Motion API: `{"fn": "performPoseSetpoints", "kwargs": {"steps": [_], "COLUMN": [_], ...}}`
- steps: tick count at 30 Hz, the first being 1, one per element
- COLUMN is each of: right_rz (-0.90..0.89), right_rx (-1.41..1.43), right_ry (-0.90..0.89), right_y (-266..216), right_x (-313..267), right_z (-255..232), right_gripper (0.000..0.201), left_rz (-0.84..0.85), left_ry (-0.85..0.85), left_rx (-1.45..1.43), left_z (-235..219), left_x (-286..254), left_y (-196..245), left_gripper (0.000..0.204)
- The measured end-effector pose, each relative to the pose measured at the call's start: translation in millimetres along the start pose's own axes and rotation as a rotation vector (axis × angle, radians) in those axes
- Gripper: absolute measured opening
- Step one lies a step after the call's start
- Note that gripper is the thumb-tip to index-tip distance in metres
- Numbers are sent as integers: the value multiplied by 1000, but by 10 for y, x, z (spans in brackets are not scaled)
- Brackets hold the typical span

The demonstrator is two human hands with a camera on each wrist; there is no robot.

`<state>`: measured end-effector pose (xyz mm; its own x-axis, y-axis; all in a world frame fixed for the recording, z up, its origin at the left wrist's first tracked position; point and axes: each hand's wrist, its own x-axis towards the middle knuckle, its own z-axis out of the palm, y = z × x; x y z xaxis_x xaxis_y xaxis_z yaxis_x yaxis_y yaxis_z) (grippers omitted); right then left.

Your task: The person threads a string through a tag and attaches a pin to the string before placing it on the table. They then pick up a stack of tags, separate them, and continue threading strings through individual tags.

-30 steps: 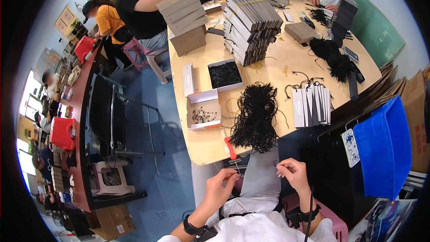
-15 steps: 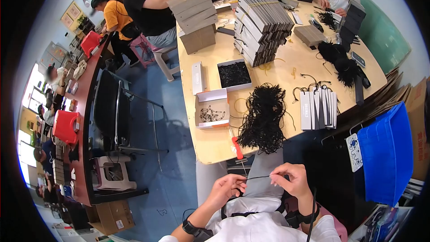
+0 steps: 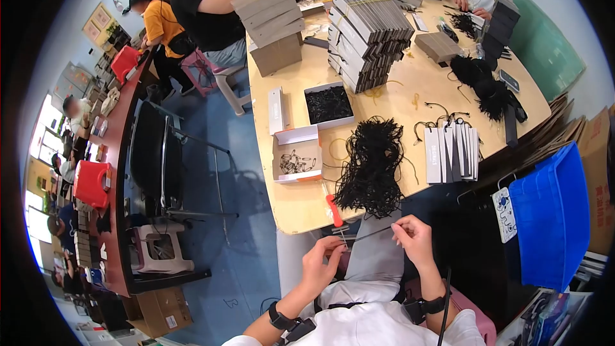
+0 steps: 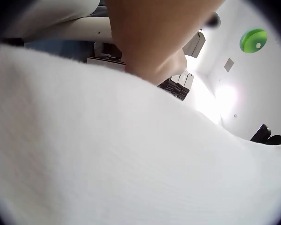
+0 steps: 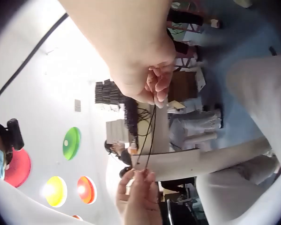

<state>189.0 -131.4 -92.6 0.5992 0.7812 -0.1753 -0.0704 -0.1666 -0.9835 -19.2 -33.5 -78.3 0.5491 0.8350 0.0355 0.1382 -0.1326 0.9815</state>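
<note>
A thin black cord [image 3: 373,235] runs taut between my two hands over my lap. My left hand [image 3: 323,261] pinches its lower left end, close by a thin metal piece at the table's front edge. My right hand [image 3: 415,238] pinches the other end, a little higher. In the right wrist view the cord [image 5: 152,133] shows as two strands between the fingertips of both hands. A loose bundle of black cords [image 3: 370,170] lies on the table edge just beyond. The left wrist view is mostly filled by white cloth, with the left hand's fingers hidden.
A red-handled tool [image 3: 333,210] lies at the table's front edge. Left of the bundle stand a box of small metal clips [image 3: 298,161] and a box of black pieces [image 3: 328,104]. Corded tags [image 3: 450,154] lie to the right, beside a blue bin [image 3: 552,218]. Stacked grey boards [image 3: 368,38] rise behind.
A second ago no cord showed between the hands; half a second ago it was stretched nearly level. Now my right hand has moved up and forward, so the cord slants.
</note>
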Motion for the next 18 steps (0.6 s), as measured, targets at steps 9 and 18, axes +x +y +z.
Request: {"fn": "performPoseSetpoints", "kwargs": {"steps": [9,18], "right_rz": [108,102], "right_rx": [-34,-8], "right_ry": [-190,-204], "right_y": [880,931], "right_x": [67,39], "right_z": [252,246], "right_gripper": [9,10], "left_rz": [490,487], "left_ry": [236,303], "left_rx": [657,732], "left_z": [-79,-42], "left_x": [218,271], "left_y": [203,245], "left_gripper": [23,17]}}
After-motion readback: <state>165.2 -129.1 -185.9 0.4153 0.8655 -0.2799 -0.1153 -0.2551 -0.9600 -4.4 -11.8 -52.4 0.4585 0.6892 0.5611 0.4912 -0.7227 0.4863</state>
